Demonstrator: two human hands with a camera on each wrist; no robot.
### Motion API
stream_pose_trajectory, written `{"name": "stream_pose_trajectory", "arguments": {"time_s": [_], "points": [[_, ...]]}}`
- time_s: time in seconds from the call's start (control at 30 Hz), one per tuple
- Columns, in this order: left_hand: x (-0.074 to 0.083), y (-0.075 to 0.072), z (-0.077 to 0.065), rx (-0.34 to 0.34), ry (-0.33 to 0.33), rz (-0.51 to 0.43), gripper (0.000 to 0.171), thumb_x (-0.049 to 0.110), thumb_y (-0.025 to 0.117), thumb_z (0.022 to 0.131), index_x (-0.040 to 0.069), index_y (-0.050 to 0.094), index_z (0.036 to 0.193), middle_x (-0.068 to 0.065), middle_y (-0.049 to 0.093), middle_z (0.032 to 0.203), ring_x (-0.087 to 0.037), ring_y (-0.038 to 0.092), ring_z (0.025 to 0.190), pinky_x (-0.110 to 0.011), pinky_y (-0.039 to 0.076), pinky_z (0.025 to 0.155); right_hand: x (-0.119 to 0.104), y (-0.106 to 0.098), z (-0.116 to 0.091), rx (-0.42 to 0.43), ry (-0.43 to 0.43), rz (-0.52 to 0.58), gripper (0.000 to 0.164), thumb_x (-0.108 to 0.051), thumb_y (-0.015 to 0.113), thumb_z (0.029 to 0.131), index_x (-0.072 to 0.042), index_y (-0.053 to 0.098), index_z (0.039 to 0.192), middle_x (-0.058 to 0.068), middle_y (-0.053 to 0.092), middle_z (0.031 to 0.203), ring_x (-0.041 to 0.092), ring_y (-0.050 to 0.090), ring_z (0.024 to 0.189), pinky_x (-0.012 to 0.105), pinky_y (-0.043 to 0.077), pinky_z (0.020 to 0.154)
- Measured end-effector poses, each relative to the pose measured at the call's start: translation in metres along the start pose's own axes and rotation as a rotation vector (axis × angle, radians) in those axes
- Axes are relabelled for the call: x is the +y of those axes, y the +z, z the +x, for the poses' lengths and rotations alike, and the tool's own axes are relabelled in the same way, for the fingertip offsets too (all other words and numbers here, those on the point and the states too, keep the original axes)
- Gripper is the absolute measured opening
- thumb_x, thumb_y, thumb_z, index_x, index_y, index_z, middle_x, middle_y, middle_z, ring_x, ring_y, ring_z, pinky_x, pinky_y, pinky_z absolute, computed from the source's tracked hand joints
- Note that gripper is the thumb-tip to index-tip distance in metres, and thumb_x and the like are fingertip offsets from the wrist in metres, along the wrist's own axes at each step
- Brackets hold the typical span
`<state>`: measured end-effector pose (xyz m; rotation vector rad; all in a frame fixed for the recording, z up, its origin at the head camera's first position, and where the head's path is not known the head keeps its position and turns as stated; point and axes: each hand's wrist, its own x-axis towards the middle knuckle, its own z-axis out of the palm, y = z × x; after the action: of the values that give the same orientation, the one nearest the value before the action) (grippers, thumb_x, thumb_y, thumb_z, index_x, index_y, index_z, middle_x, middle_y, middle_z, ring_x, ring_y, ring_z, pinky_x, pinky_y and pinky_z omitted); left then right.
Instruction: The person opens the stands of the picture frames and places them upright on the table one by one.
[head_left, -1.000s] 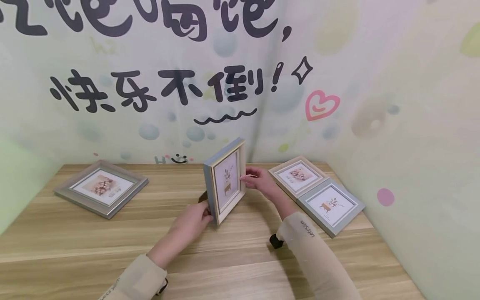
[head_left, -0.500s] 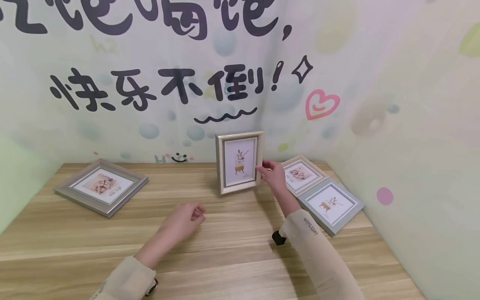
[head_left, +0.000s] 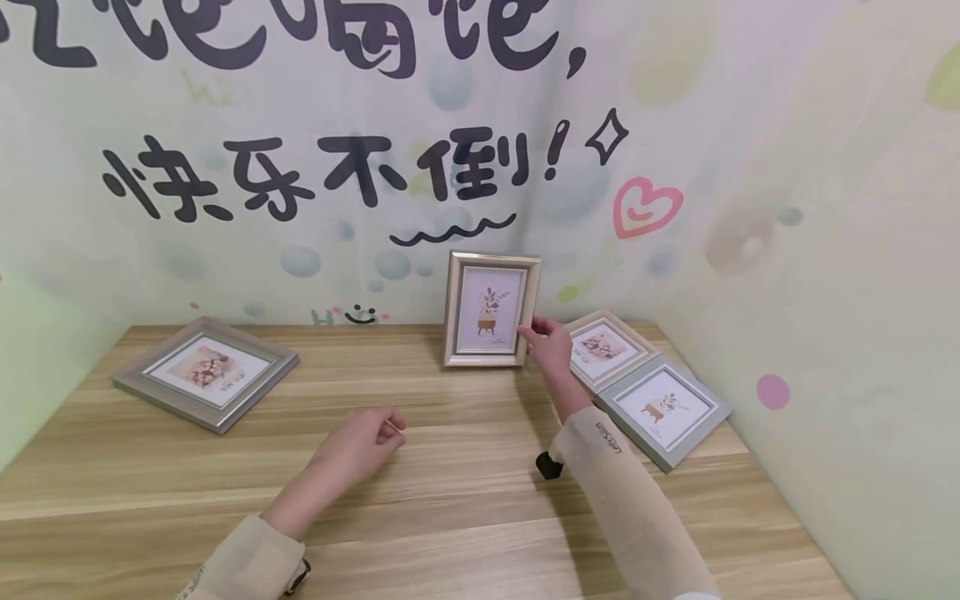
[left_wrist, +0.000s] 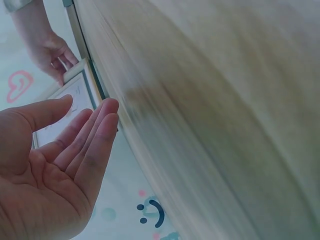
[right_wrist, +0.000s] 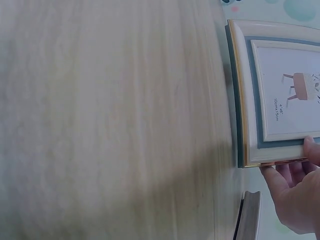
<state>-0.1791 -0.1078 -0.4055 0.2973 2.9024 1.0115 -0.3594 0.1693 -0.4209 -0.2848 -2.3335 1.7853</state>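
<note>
A cream picture frame [head_left: 491, 310] with a plant print stands upright near the table's back edge, against the wall in the head view. My right hand [head_left: 553, 348] pinches its right side, the thumb on the front and the other fingers behind. In the right wrist view the same picture frame [right_wrist: 285, 90] shows a blue-grey inner border, with my right hand [right_wrist: 300, 195] at its side. My left hand [head_left: 360, 446] hovers over the middle of the table, holding nothing. The left wrist view shows this left hand [left_wrist: 60, 170] with relaxed, slightly bent fingers.
A brownish-grey picture frame [head_left: 204, 375] lies face up at the left. To the right, a beige frame [head_left: 611, 350] and a blue-grey frame [head_left: 665, 412] lie touching. The wooden table [head_left: 450, 517] meets a printed wall [head_left: 337, 267] behind.
The cream frame has turned to face me and moved back and right toward the wall, in my right hand. My left hand let go of it and drew back toward me.
</note>
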Motion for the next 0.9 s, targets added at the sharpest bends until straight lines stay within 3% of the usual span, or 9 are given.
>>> {"name": "stream_pose_trajectory", "arguments": {"time_s": [0.23, 0.6, 0.73, 0.9], "points": [[-0.0004, 0.0002, -0.0005, -0.003, -0.007, 0.003, 0.011, 0.009, 0.066, 0.091, 0.006, 0.069, 0.102, -0.006, 0.076, 0.096, -0.022, 0.072, 0.093, -0.042, 0.059, 0.086, 0.0012, -0.0020, 0.0028, 0.017, 0.000, -0.032, 0.035, -0.015, 0.072, 0.091, 0.001, 0.067, 0.122, 0.020, 0.068, 0.118, 0.013, 0.059, 0.085, 0.012, 0.050, 0.061], [-0.0025, 0.0020, -0.0005, 0.007, -0.009, 0.022, 0.011, 0.011, 0.065, 0.091, 0.008, 0.070, 0.100, -0.004, 0.076, 0.096, -0.020, 0.072, 0.092, -0.041, 0.059, 0.085, 0.0005, -0.0026, 0.0027, -0.008, -0.014, -0.066, 0.034, -0.014, 0.071, 0.091, 0.002, 0.067, 0.120, 0.022, 0.069, 0.116, 0.016, 0.061, 0.086, 0.013, 0.050, 0.062], [-0.0032, 0.0032, -0.0003, 0.012, -0.008, 0.028, 0.010, 0.011, 0.065, 0.091, 0.009, 0.069, 0.099, -0.003, 0.075, 0.096, -0.019, 0.071, 0.092, -0.041, 0.059, 0.085, -0.0010, -0.0030, 0.0015, -0.019, -0.001, -0.072, 0.034, -0.014, 0.071, 0.092, 0.002, 0.067, 0.122, 0.021, 0.068, 0.117, 0.018, 0.062, 0.091, 0.017, 0.054, 0.068], [-0.0026, 0.0040, -0.0009, 0.009, 0.002, 0.028, 0.010, 0.011, 0.066, 0.091, 0.009, 0.069, 0.100, -0.004, 0.076, 0.096, -0.020, 0.072, 0.092, -0.041, 0.059, 0.085, -0.0009, -0.0042, -0.0008, -0.039, 0.020, -0.055, 0.037, -0.014, 0.069, 0.094, 0.001, 0.064, 0.127, 0.021, 0.066, 0.124, 0.023, 0.063, 0.104, 0.032, 0.059, 0.089]]}}
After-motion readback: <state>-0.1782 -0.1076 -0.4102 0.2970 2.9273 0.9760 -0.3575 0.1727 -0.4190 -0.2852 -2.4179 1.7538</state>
